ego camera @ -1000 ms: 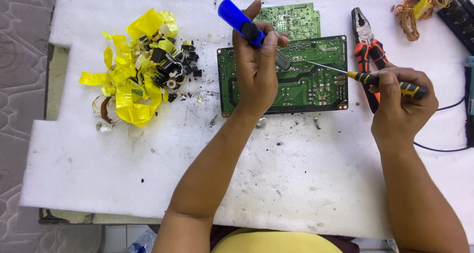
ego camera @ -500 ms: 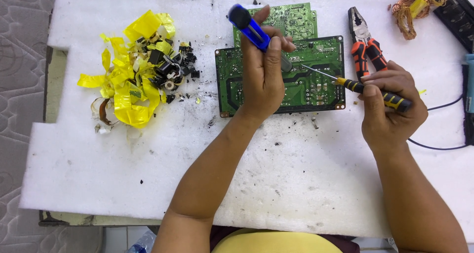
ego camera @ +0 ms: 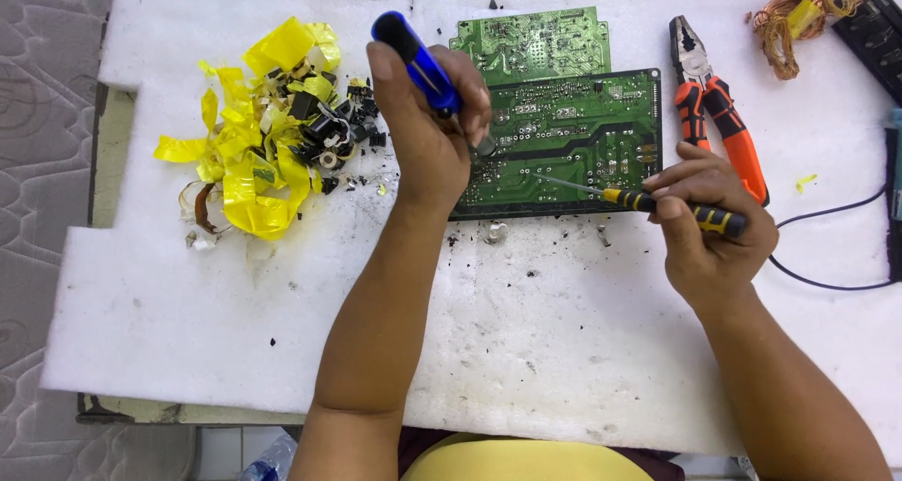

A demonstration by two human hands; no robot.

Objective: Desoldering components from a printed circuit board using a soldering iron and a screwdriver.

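Left hand (ego camera: 427, 129) is closed around a blue-handled tool (ego camera: 415, 60), its tip down at the left end of the large green circuit board (ego camera: 564, 143); the tip itself is hidden behind the fingers. Right hand (ego camera: 707, 225) is closed on a yellow-and-black screwdriver (ego camera: 648, 202), its thin shaft angled up-left, the point touching the board's solder side near the middle. Board lies flat on the white foam-covered worktop (ego camera: 526, 349), solder side up. A smaller green board (ego camera: 531, 44) sits just behind it, partly overlapped.

Progress, judging by the layout: a heap of yellow tape and pulled black components (ego camera: 272, 133) lies well left of the board, so plenty looks stripped already; both tools are on the board, so removal looks unfinished. Dark crumbs are scattered along its near edge.

Orange-handled pliers (ego camera: 719, 115) lie just right of the board, untouched. A copper wire tangle (ego camera: 808, 16) sits farther right, and a black cable (ego camera: 827, 256) runs off right.
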